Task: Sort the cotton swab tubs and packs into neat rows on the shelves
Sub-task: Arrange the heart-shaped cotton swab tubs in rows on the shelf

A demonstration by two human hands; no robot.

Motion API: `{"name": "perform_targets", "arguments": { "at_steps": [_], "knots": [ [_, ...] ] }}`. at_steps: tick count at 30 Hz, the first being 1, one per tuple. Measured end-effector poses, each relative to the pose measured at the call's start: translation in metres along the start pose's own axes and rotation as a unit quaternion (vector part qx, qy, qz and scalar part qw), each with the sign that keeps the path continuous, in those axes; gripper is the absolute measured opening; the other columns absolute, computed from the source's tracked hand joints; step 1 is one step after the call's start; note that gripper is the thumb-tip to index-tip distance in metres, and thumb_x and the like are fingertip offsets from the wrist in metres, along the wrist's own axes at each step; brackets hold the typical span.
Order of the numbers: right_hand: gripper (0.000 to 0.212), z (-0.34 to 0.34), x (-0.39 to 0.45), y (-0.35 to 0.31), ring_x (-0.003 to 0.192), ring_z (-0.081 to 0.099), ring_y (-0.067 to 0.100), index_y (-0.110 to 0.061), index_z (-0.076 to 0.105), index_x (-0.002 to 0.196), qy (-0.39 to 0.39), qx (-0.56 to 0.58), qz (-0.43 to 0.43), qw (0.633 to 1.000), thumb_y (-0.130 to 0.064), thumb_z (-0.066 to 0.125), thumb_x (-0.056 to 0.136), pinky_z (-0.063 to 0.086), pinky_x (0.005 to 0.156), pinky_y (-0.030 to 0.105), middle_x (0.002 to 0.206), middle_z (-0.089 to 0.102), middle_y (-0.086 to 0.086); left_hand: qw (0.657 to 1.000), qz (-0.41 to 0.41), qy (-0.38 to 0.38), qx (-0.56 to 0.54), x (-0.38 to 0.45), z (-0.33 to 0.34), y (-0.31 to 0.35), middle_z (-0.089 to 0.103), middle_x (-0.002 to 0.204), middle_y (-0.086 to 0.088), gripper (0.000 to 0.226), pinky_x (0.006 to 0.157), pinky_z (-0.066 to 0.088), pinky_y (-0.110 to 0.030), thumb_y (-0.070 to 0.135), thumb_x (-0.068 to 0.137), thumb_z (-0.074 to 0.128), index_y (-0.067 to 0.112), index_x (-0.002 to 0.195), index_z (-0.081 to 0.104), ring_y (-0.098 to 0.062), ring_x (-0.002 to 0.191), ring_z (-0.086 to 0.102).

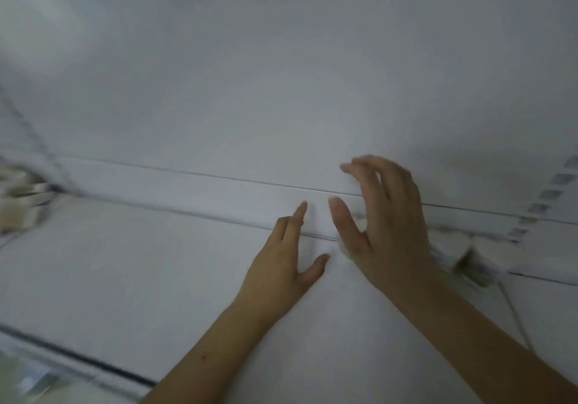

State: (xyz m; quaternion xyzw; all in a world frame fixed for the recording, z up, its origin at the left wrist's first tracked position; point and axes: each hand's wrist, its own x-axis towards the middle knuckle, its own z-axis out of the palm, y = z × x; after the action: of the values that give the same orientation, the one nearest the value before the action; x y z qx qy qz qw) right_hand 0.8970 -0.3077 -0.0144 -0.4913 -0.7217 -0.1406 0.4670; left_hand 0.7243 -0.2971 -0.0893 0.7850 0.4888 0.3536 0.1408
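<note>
White shelf [125, 262], two spread hands, left [287, 262], right [384, 225], neither grip holding anything.

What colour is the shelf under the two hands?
The shelf is plain white, with a dark line along its front edge; the head view shows it.

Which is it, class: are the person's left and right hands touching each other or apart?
Apart. The head view shows a strip of white shelf between the left hand and the right hand, from fingertips down to thumbs.
</note>
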Motion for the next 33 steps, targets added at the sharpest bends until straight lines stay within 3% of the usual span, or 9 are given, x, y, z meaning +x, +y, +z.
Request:
{"name": "perform_targets", "arguments": {
  "at_steps": [6,11,14,19,22,26,33],
  "knots": [
    [0.046,0.088,0.047,-0.127,0.130,0.046,0.014,-0.015,0.056,0.132,-0.068,0.238,-0.050,0.967,-0.046,0.041,0.101,0.043,0.105,0.038,0.138,0.052,0.001,0.981,-0.143,0.111,0.066,-0.078,-0.081,-0.033,0.042,0.143,0.015,0.067,0.105,0.044,-0.029,0.063,0.091,0.040,0.033,0.150,0.031,-0.002,0.129,0.042],
    [0.050,0.138,0.047,-0.233,0.136,0.038,0.009,-0.021,0.047,0.141,-0.136,0.327,-0.104,0.929,-0.050,0.037,0.101,0.040,0.109,0.040,0.148,0.043,-0.005,0.946,-0.235,0.196,0.108,-0.153,-0.157,-0.077,0.038,0.144,0.019,0.060,0.108,0.037,-0.021,0.061,0.091,0.041,0.040,0.148,0.036,0.001,0.137,0.031],
    [0.052,0.165,0.049,-0.289,0.136,0.038,0.008,-0.021,0.046,0.142,-0.156,0.361,-0.118,0.912,-0.050,0.037,0.101,0.036,0.112,0.033,0.147,0.043,-0.006,0.925,-0.273,0.241,0.111,-0.187,-0.203,-0.105,0.039,0.143,0.019,0.056,0.106,0.036,-0.019,0.060,0.092,0.043,0.043,0.146,0.038,0.002,0.135,0.033],
    [0.054,0.212,0.062,-0.376,0.134,0.039,0.007,-0.021,0.045,0.143,-0.172,0.393,-0.128,0.894,-0.052,0.037,0.100,0.035,0.110,0.025,0.145,0.045,-0.008,0.914,-0.295,0.263,0.093,-0.235,-0.262,-0.150,0.040,0.137,0.024,0.051,0.100,0.030,-0.010,0.055,0.093,0.047,0.045,0.142,0.043,0.000,0.133,0.036],
    [0.052,0.237,0.068,-0.411,0.136,0.039,0.009,-0.020,0.045,0.144,-0.172,0.400,-0.134,0.890,-0.049,0.038,0.101,0.035,0.112,0.031,0.146,0.045,-0.007,0.910,-0.307,0.266,0.088,-0.253,-0.291,-0.177,0.037,0.139,0.024,0.047,0.101,0.033,-0.013,0.054,0.093,0.049,0.046,0.140,0.044,-0.001,0.135,0.035],
    [0.051,0.266,0.085,-0.437,0.136,0.039,0.008,-0.019,0.045,0.144,-0.169,0.397,-0.139,0.891,-0.047,0.038,0.102,0.033,0.112,0.026,0.145,0.046,-0.006,0.908,-0.303,0.282,0.065,-0.258,-0.321,-0.211,0.038,0.136,0.025,0.049,0.104,0.043,-0.022,0.055,0.091,0.049,0.044,0.139,0.045,-0.004,0.135,0.037],
    [0.050,0.342,0.138,-0.468,0.133,0.043,0.007,-0.021,0.045,0.144,-0.165,0.419,-0.103,0.887,-0.048,0.030,0.104,0.037,0.110,0.030,0.144,0.048,-0.007,0.909,-0.291,0.294,0.044,-0.239,-0.358,-0.283,0.039,0.138,0.023,0.047,0.106,0.044,-0.031,0.053,0.091,0.050,0.040,0.136,0.048,-0.005,0.136,0.036]
  ]
}}
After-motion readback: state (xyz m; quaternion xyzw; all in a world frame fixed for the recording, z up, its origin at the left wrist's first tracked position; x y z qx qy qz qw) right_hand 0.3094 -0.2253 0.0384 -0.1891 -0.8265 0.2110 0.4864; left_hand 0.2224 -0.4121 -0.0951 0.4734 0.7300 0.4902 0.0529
